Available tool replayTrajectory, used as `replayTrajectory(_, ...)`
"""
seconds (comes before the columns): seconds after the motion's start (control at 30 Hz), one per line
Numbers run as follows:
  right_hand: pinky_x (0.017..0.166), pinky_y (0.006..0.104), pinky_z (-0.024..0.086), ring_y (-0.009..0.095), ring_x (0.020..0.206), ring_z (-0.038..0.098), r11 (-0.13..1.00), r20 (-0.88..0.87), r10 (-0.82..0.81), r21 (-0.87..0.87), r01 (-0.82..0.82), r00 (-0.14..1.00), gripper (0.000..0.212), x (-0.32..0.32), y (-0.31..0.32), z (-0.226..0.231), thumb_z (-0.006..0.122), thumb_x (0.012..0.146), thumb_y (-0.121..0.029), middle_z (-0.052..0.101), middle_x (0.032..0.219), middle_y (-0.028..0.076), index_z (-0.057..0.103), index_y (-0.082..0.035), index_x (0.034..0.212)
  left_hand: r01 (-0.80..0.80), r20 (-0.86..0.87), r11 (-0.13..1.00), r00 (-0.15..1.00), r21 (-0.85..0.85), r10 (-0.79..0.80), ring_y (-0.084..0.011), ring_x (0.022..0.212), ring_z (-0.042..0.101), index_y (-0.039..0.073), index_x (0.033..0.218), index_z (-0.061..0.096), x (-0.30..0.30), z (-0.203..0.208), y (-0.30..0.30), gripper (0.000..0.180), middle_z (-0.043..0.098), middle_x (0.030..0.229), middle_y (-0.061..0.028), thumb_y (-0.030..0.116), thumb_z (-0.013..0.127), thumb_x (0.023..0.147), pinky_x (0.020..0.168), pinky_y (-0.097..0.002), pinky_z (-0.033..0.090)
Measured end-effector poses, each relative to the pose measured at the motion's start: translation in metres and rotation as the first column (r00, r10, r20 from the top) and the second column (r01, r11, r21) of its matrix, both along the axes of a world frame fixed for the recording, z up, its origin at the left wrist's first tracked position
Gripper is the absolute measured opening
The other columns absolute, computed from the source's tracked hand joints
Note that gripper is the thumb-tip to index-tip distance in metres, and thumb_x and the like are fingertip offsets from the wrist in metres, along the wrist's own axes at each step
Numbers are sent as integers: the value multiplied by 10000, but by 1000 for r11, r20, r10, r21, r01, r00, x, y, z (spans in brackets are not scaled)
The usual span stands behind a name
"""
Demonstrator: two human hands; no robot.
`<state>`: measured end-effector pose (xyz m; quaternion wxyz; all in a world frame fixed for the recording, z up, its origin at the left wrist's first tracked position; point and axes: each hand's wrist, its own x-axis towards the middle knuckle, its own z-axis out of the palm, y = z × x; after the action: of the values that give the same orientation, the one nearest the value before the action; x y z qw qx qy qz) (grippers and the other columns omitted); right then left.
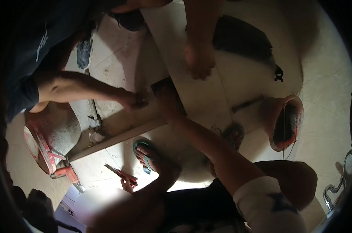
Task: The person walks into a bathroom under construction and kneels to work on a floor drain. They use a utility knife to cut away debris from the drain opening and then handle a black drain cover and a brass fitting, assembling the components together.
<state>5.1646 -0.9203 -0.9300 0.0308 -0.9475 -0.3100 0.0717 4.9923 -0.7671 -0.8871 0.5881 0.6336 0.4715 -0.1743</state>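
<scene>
My right arm reaches up from the lower right to a dark rectangular patch (178, 95) among the pale floor tiles. There my right hand (166, 101) lies in deep shadow, so its fingers are hard to make out. Low on the left, my left hand (126, 185) is closed on a red-and-black hand tool (130, 180) with a long dark front end; its exact kind is unclear. A co-worker's hand (135, 101) hangs just left of the dark patch, its fingers curled. Beyond the patch, another bare limb (200, 62) comes down onto the tiles, a fist or a foot.
Buckets with reddish rims stand left (48, 151) and right (272, 116). Near the left one lie an orange-red power tool (69, 174) and a hammer (93, 119). A black flat object (242, 39) lies at the far right. A tile edge (121, 138) runs before my sandalled foot (147, 155).
</scene>
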Motion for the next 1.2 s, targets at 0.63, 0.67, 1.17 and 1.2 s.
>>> replayTrajectory(0.63,723,409,520,282,717,650,256,-728,630,-134,-957,270,187,154,-161,236,657,754,-251,680,812,132,706,-77,804,582,-281,747,812,321,-512,-300,941,630,31,1182,529,-99,147,19,444,632,1027,-189,359,602,892,836,-399,488)
replayTrajectory(0.67,738,410,525,287,725,661,278,-541,799,-54,-959,263,183,149,-173,240,649,751,-236,682,806,139,707,-70,801,680,-341,621,733,391,-588,-316,941,625,41,1175,531,-89,145,12,445,622,1030,-183,374,601,889,837,-413,484)
replayTrajectory(1.17,690,399,528,290,774,666,373,-485,797,-71,-925,359,114,90,-191,192,588,779,-136,664,805,141,670,-57,786,836,-351,315,490,449,-798,-333,1004,598,75,1193,523,-111,137,-89,460,599,1085,-174,398,593,873,873,-447,464)
replayTrajectory(1.2,684,402,525,297,758,661,464,-577,701,-78,-883,419,121,93,-198,172,603,776,-157,663,798,141,669,-55,776,846,-321,331,478,418,-818,-338,1019,598,62,1190,523,-120,129,-97,466,600,1102,-178,398,589,873,865,-448,473)
